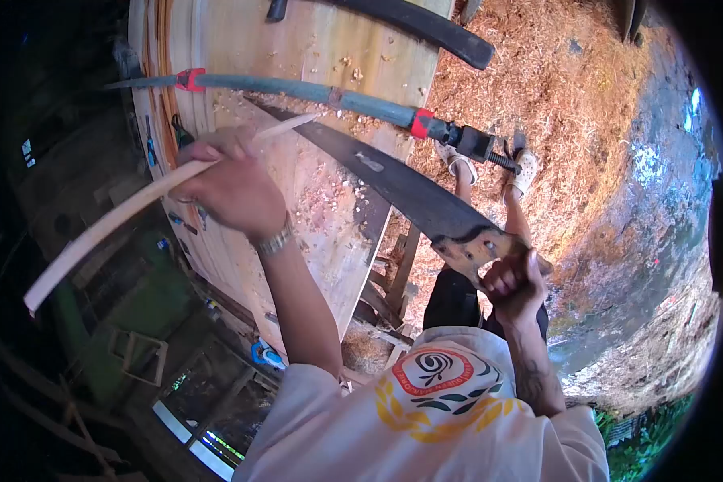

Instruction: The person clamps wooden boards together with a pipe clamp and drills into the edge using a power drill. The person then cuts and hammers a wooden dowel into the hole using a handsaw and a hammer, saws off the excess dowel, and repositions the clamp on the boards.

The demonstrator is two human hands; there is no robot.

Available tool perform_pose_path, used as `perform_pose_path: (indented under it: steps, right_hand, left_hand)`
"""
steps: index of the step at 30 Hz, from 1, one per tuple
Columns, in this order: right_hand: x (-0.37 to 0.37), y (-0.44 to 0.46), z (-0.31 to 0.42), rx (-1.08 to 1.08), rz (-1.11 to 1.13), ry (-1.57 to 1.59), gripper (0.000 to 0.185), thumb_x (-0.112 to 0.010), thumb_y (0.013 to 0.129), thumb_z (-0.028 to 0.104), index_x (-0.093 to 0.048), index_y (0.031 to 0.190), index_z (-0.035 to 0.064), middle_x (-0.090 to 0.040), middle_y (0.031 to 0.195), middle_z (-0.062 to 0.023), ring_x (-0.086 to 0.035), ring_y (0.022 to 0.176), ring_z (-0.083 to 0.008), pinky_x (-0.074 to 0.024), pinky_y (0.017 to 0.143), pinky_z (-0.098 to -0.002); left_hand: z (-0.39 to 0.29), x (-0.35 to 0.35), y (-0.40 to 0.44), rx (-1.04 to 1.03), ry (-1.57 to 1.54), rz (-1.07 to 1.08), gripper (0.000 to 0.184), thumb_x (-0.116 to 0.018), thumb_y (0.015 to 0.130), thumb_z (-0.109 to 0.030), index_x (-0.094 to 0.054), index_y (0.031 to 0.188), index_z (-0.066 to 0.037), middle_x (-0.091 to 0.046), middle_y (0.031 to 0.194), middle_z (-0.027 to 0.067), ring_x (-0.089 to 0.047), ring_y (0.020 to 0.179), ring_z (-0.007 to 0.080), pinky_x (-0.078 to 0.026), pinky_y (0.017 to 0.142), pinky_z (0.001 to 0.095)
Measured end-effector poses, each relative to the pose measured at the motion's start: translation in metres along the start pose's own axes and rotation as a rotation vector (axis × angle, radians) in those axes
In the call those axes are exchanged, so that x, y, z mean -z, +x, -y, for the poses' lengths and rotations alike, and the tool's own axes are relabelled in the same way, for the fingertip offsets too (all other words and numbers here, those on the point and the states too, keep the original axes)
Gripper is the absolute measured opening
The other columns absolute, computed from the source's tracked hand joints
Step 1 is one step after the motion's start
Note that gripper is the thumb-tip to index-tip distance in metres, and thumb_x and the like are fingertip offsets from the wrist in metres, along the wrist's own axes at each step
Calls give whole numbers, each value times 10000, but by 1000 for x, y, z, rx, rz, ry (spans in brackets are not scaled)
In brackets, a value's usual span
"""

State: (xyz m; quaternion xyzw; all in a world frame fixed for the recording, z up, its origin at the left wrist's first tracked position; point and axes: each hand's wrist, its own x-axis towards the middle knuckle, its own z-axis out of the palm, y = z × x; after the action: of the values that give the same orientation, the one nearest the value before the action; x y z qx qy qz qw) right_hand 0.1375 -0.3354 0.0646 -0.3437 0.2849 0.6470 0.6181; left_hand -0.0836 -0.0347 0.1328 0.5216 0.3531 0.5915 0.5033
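My left hand [237, 197] is closed around a thin, pale, slightly curved wooden strip [104, 229], held over the bench with its long end sticking out to the left. The wrist has a metal-banded watch. My right hand [518, 289] grips the wooden handle of a handsaw [394, 181]. Its dark blade slants up and left across the bench edge, and the strip's short end overlaps the blade near the tip. Whether strip and blade touch, I cannot tell. Just beyond the saw lies a long bar clamp [277, 85] with red fittings.
The wooden workbench [257, 52] carries scattered shavings. At its top lies a dark, flat bar [426, 32]. Long strips line its left side, with small tools near them. A blue-and-white object [267, 353] sits by the lower corner. Shavings [570, 104] cover the ground to the right.
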Motion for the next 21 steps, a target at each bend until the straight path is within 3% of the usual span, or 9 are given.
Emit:
perform_pose_path:
  steps: [2, 4, 7, 10, 11, 13, 15, 17, 21]
  right_hand:
    - [0, 3, -5, 8, -22, -15, 336, -593, 988, 459, -536, 974, 128, -199, 557, 66, -164, 443, -89, -163, 448, -271]
    - [-32, 44, -21, -137, -115, -25, 468, -575, 1001, 449, -359, 690, 175, -200, 561, 56, -190, 478, -107, -184, 483, -296]
    - [-38, 68, -36, -16, 63, 37, 341, -647, 980, 298, -421, 781, 138, -248, 585, 61, -260, 478, -101, -231, 471, -298]
    - [-11, 19, 4, -55, 25, -56, 345, -621, 988, 386, -480, 787, 145, -329, 597, 30, -328, 489, -123, -296, 487, -285]
    - [21, 0, 5, -58, -203, -30, 457, -522, 1012, 503, -415, 734, 157, -206, 575, 72, -198, 454, -104, -197, 469, -291]
    - [42, -19, 13, 14, -15, 46, 480, -521, 1005, 519, -406, 688, 179, -202, 552, 77, -229, 446, -100, -221, 461, -296]
    - [21, 4, 11, -77, -102, -26, 272, -547, 1008, 405, -551, 917, 148, -304, 567, 59, -302, 472, -130, -274, 487, -300]
    - [-26, 45, -12, -115, -84, 1, 204, -661, 955, 315, -568, 1005, 141, -251, 590, 66, -270, 484, -112, -250, 486, -289]
    - [-9, 45, -16, -90, -20, 73, 217, -670, 955, 317, -560, 925, 133, -249, 596, 69, -253, 493, -97, -234, 478, -284]
  left_hand:
    - [4, 9, 5, 3, -25, 50, 638, -321, 975, -721, -496, 880, -115, -414, 706, 19, -398, 659, 180, -372, 683, 354]
    - [7, 5, 11, -20, 13, 71, 645, -316, 961, -739, -461, 846, -122, -338, 678, -3, -327, 620, 157, -321, 639, 335]
    - [4, -6, 10, -34, 163, 39, 661, -311, 945, -761, -434, 823, -124, -288, 667, -14, -278, 600, 140, -285, 621, 325]
    - [2, -9, 16, 2, 175, 60, 672, -310, 940, -770, -423, 809, -121, -280, 657, -15, -264, 593, 136, -287, 621, 324]
    - [3, -9, 16, 15, 147, 56, 676, -309, 939, -773, -421, 805, -120, -277, 654, -15, -259, 593, 135, -285, 620, 324]
    - [0, -4, 12, 28, 124, 42, 679, -309, 938, -775, -420, 799, -119, -274, 649, -14, -254, 593, 135, -284, 619, 325]
    - [2, -7, 12, 13, 112, 59, 678, -312, 939, -773, -422, 796, -120, -273, 646, -12, -252, 593, 135, -284, 619, 328]
    - [5, -11, 13, -34, 184, -8, 675, -319, 935, -776, -413, 789, -124, -273, 650, -11, -252, 593, 135, -279, 617, 326]
    - [0, -14, 12, -12, 220, 4, 673, -333, 924, -785, -389, 775, -131, -271, 660, -12, -248, 590, 134, -273, 616, 321]
